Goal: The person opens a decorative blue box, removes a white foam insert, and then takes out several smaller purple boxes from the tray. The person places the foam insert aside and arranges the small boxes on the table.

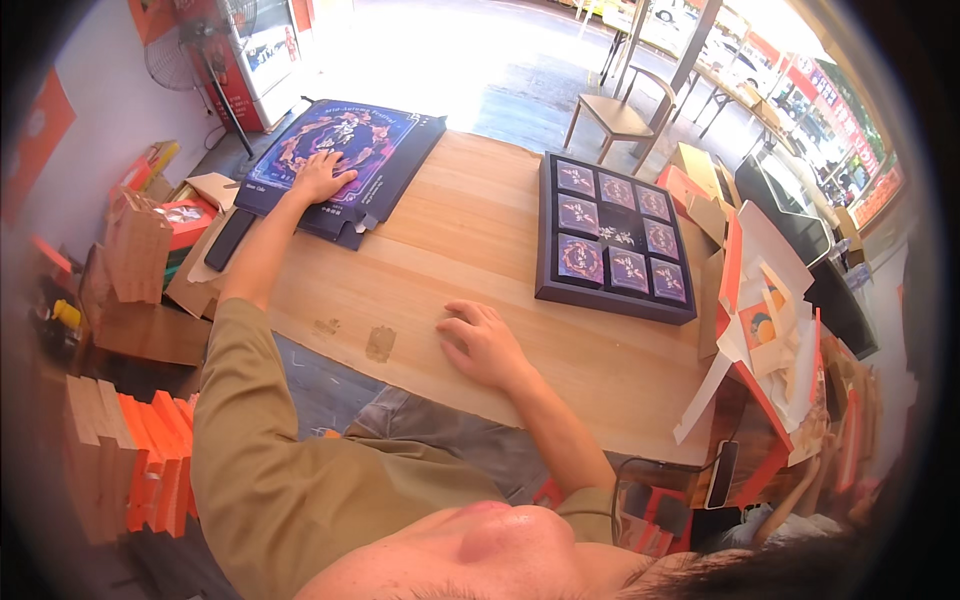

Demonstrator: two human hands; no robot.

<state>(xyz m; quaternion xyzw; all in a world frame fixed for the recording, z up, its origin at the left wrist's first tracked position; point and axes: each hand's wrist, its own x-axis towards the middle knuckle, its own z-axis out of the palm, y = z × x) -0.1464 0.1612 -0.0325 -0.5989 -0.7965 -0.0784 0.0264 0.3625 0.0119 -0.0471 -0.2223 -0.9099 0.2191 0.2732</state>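
Observation:
My left hand (325, 178) lies palm down on a dark blue and purple printed cardboard sleeve (379, 161), its fingers slightly spread. The sleeve rests flat at the table's far left, with end flaps sticking out on the near side. On the wooden table (465, 240), my right hand (484, 345) rests near the front edge with fingers loosely bent and nothing in them. Beyond it to the right sits a dark gift box tray (611, 301). Several small square printed boxes (580, 257) surround a printed centre panel in the tray.
A black phone-like device (229, 238) lies beside my left forearm. Opened orange-and-white cartons (772, 330) crowd the right edge, near a phone (722, 474) with a cable. Stacked orange boxes (161, 457) stand at lower left, a wooden chair (615, 116) beyond the table. Another person's arm (787, 495) shows at lower right.

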